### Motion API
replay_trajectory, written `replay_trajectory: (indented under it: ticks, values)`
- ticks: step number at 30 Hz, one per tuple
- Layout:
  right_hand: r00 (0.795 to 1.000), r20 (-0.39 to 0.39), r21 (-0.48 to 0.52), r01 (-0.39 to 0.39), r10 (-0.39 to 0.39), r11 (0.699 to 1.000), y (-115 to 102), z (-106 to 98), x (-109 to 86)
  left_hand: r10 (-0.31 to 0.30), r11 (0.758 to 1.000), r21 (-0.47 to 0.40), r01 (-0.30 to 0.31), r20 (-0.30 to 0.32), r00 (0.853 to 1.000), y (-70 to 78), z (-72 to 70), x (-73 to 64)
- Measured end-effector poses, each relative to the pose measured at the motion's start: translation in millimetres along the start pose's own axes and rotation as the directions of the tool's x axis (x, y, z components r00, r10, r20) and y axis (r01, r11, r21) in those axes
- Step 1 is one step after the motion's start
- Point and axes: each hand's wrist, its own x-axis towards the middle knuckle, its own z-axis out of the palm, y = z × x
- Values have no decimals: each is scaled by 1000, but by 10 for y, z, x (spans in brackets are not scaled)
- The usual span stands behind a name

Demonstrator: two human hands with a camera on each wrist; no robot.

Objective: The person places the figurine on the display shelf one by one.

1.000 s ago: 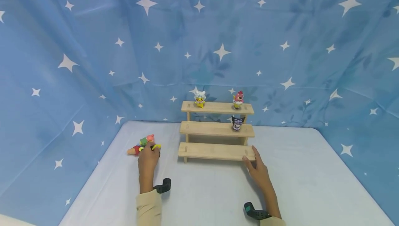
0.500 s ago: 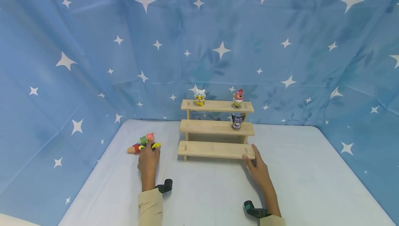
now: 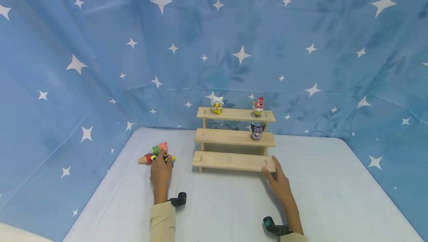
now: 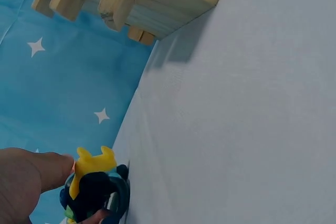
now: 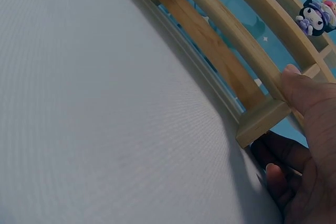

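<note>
At the left of the table my left hand (image 3: 161, 173) pinches a small black-and-yellow figurine (image 4: 94, 167) between thumb and finger. Its yellow eared top shows in the left wrist view; the fingers hide part of the rest. Right beside it lie a red figurine with a cone-shaped end (image 3: 145, 159), a green one (image 3: 155, 149) and a pink one (image 3: 163, 146). My right hand (image 3: 280, 186) grips the right end of the lowest step of a three-step wooden display shelf (image 3: 234, 161). In the right wrist view its thumb presses the step's edge, with the other fingers curled low beside the end leg.
A white-hooded yellow figurine (image 3: 217, 105) and a pink bear figurine (image 3: 258, 107) stand on the top step. On the middle step's right stands a black-and-purple figurine (image 3: 256, 132). A blue star-patterned curtain (image 3: 180, 67) hangs behind the white table (image 3: 227, 205).
The left thumb and fingers have shifted slightly about the black-and-yellow figurine. My right hand keeps its place at the shelf's end. The head view has moved a little.
</note>
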Motion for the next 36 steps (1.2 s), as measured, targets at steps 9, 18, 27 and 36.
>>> replay_trajectory:
  ticks: [9, 18, 27, 36]
  values:
    - [1000, 1, -6, 3, -3, 1000, 4, -1, 1, -25, 999, -38, 25, -6, 1000, 60, 49, -37]
    - [1000, 3, -5, -10, 10, 1000, -17, -4, -20, -30, 997, -67, 35, 82, 996, 78, -8, -17]
    - [1000, 7, -19, -11, 11, 1000, -4, -10, -35, -64, 987, -125, 97, 246, 967, -15, -158, 62]
    - [1000, 5, -13, 8, -8, 1000, 12, -3, -5, -26, 945, -304, 120, 296, 955, -72, -183, 100]
